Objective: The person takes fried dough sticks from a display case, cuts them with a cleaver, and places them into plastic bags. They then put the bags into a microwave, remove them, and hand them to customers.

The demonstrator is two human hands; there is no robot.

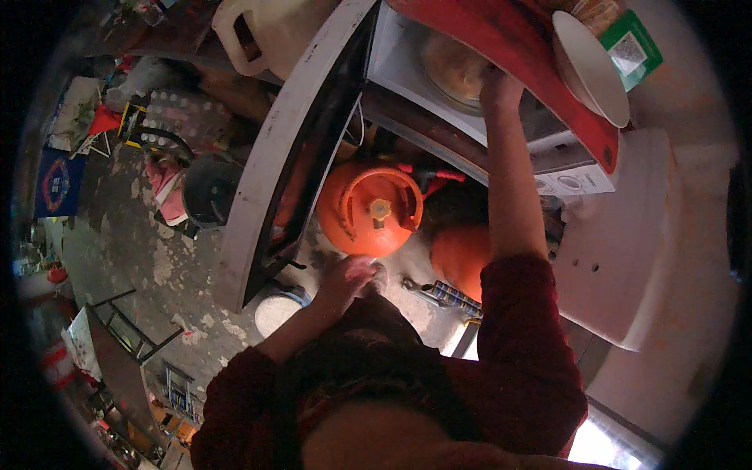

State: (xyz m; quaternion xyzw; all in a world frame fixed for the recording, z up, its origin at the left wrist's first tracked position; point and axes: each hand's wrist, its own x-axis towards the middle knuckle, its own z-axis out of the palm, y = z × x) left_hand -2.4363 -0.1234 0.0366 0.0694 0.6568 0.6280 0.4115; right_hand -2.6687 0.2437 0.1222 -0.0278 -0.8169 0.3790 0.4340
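Observation:
My right hand [500, 91] reaches into an open microwave oven [405, 88]. It is at the edge of a round dish [452, 70] with pale brown contents; my fingertips are in shadow, so their hold on it cannot be made out. The microwave door [305, 158] is swung wide to the left. My left hand [352, 276] is low in front of my body, fingers bent, with something pale and blurred beside it. Past that hand an orange gas cylinder [370, 211] with a brass valve stands on the floor beneath the microwave.
A red cover [470, 26] lies over the microwave, with a white bowl [590, 70] on top. A second orange cylinder [461, 258] is partly hidden by my right arm. A black bucket [211, 191] and a round white-topped container [279, 314] stand at left.

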